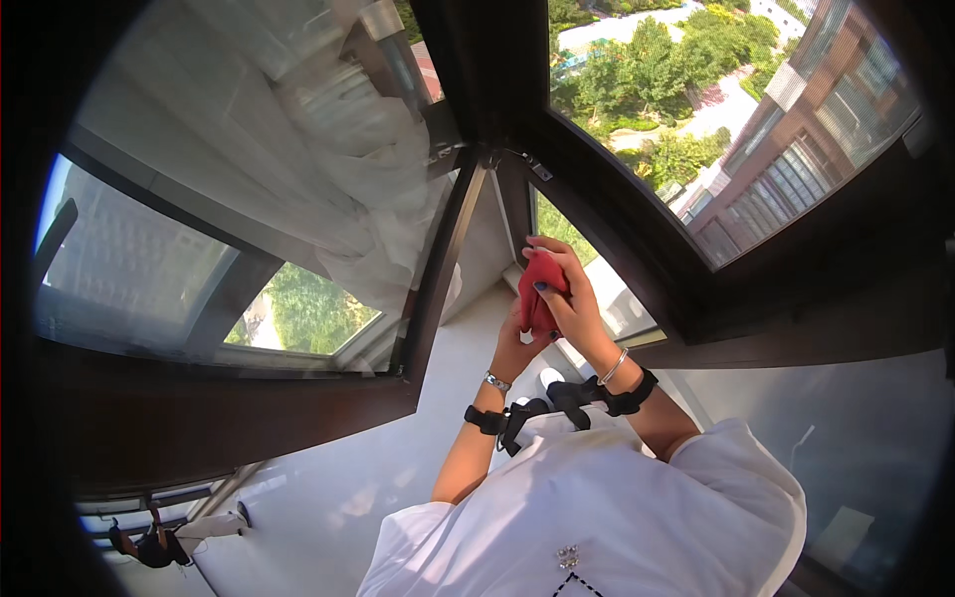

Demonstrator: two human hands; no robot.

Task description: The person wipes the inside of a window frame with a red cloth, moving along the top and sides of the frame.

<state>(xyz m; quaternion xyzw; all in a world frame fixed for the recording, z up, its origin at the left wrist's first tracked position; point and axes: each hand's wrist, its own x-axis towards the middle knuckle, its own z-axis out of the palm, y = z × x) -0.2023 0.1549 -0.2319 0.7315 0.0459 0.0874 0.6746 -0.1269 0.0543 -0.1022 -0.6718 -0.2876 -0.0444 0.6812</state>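
A folded red cloth [542, 291] is held between my two hands in front of my chest. My right hand [573, 287] grips it from the right, with the thumb lying over its face and the fingers around its top. From below, my left hand [516, 343] holds the lower part, and some of its fingers are hidden behind the cloth. Just left of the hands stands a swung-out window sash [433, 321] with a dark frame and a large glass pane [298, 186]. On the right is the dark window frame [619, 224]. The cloth appears apart from both.
Metal hinge hardware [539, 169] joins the frame near the upper middle. White curtain fabric [373, 172] shows in or through the left pane. Trees and a brick building [806, 164] appear outside. Another person [160, 543] is at lower left on the pale floor [351, 477].
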